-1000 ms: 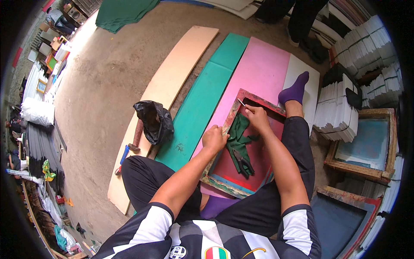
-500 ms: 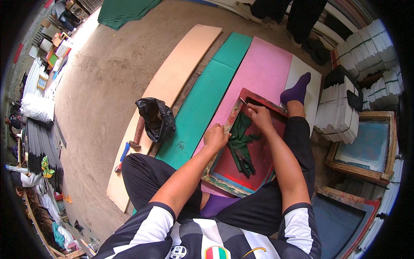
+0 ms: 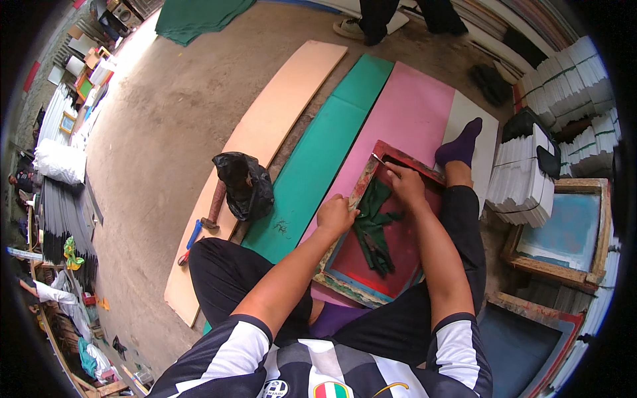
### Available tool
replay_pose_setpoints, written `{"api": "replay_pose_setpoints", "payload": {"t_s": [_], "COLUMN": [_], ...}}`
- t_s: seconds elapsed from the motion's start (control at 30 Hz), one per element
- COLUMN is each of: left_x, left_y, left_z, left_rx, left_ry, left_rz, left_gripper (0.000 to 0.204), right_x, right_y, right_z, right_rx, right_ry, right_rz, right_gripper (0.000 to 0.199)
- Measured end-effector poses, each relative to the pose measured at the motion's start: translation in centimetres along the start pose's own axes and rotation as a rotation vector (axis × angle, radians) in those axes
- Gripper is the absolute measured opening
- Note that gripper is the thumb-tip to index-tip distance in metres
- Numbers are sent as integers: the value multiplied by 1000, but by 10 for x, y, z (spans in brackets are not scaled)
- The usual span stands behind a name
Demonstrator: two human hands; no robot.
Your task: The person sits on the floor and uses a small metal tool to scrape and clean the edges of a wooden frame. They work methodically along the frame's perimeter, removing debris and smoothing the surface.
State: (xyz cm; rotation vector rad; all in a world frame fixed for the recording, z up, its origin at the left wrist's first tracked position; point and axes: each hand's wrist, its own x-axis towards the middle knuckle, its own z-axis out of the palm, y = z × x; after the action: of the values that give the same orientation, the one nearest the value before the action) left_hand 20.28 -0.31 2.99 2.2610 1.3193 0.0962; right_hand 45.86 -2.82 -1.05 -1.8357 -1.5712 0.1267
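Observation:
A paint-stained wooden screen frame with a red inner panel leans across my lap and the pink board. My left hand is closed on the frame's left side. In my right hand is a thin tool with a pale metal tip, most of it hidden by the fingers. That tip reaches the frame's far left corner. Crumpled dark green cloth lies inside the frame below my right hand, with something dark at its near end.
Peach, green and pink boards lie on the concrete floor. A black plastic bag, a hammer and blue-handled scissors sit at left. At right are bundled white stacks and more frames. Another person's legs stand beyond.
The other person's legs at the far side have moved left. My right hand and the tool stay near the same frame corner, while my left hand keeps its grip. The view has shifted slightly.

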Motion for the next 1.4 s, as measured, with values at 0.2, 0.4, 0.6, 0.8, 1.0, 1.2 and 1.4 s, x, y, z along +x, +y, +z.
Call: {"api": "replay_pose_setpoints", "payload": {"t_s": [0.2, 0.4, 0.6, 0.8, 1.0, 1.2, 1.4], "left_x": [-2, 0, -2, -2, -2, -2, -3], "left_y": [-4, -2, -2, -4, -2, -3, -1], "left_z": [2, 2, 4, 5, 2, 4, 5], "left_rx": [-11, 8, -21, -52, -50, -21, -13], "left_ry": [27, 30, 45, 45, 38, 34, 60], "left_rz": [9, -2, -7, -9, -11, 0, 7], "left_gripper": [39, 42, 40, 38, 40, 40, 39], "right_x": [58, 26, 5, 5, 9, 22, 7], "right_y": [-41, -43, -67, -79, -82, -102, -73], "right_z": [-47, -47, -53, -56, -57, -51, -46], "right_rx": [723, 153, -55, -166, -234, -481, -189], "right_ry": [-541, -387, -302, -294, -310, -527, -319], "right_rz": [1129, 544, 444, 408, 388, 371, 347], "right_gripper": [33, 36, 31, 29, 29, 33, 29]}}
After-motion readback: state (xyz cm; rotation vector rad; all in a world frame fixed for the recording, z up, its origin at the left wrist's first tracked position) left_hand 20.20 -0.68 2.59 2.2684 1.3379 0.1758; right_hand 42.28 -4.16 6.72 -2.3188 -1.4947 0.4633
